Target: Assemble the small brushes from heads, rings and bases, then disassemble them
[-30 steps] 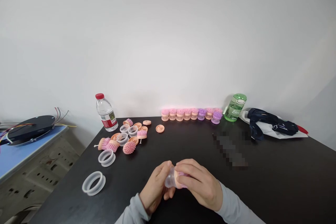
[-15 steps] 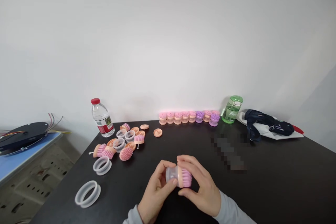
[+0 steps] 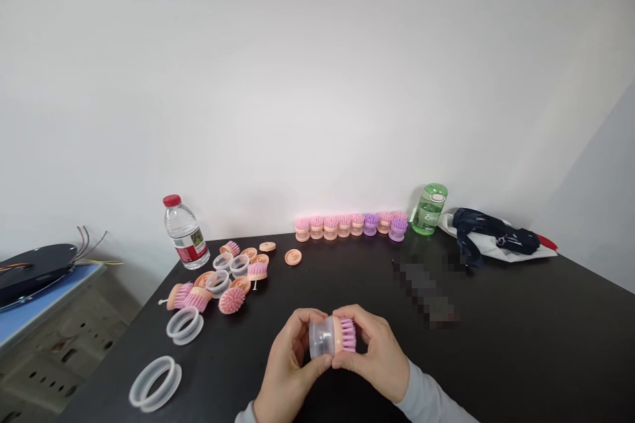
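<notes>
Low over the table's front, my left hand (image 3: 288, 365) is closed around a clear, waisted plastic body (image 3: 322, 338). My right hand (image 3: 381, 355) grips the peach rim of a pink-bristled brush head (image 3: 348, 334) with thumb and fingertips. The brush head lies sideways against the open end of the clear body, its bristles pointing right; whether the two are locked together I cannot tell. To the left lie loose clear rings (image 3: 185, 326), peach discs (image 3: 293, 257) and more pink brush heads (image 3: 232, 301), some with a white stem.
A row of finished-looking pink and purple round brushes (image 3: 344, 226) stands along the wall. A red-capped water bottle (image 3: 186, 234) stands at the back left, a green bottle (image 3: 429, 210) at the back right. Beside it lies a dark strapped item (image 3: 496, 231) on white material. A blurred patch (image 3: 429, 291) covers something.
My right hand has closed in on the brush head, its thumb now on the rim beside my left thumb. The camera view has shifted slightly.
</notes>
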{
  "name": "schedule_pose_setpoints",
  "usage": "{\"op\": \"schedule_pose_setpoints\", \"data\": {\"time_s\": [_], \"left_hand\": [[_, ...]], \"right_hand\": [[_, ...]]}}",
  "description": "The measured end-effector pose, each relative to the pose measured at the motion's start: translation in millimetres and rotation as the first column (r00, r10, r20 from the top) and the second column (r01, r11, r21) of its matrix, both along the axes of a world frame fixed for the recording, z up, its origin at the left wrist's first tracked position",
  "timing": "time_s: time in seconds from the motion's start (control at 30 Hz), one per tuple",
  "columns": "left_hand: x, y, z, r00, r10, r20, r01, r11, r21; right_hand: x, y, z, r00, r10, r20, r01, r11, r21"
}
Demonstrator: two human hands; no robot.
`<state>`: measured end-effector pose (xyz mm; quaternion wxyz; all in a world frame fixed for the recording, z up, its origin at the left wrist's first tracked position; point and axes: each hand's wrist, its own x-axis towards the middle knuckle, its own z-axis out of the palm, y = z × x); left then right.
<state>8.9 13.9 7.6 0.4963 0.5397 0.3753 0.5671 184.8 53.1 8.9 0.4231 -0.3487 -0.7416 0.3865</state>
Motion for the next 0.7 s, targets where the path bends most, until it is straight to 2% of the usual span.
{"op": "schedule_pose_setpoints", "data": {"time_s": [0.17,0.3,0.4,0.57,0.7], "left_hand": [[-2,1,5.8,0.998,-0.004,-0.055,0.003,1.000,-0.030],[-3,1,4.7,0.999,-0.003,-0.048,-0.001,0.996,-0.094],[-2,1,-0.9,1.000,-0.017,0.002,0.017,0.991,-0.134],[-1,1,-4.7,0.997,-0.060,0.055,0.070,0.979,-0.192],[1,0,-2.9,0.995,-0.072,0.069,0.080,0.990,-0.117]], "right_hand": [[2,-2,2,1.000,0.017,0.012,-0.019,0.986,0.165],[4,-2,5,0.997,0.072,0.035,-0.079,0.937,0.339],[5,-2,5,0.995,0.084,0.051,-0.097,0.908,0.408],[5,-3,5,0.994,0.051,0.092,-0.084,0.917,0.389],[4,-1,5,0.991,-0.023,0.135,-0.017,0.958,0.285]]}}
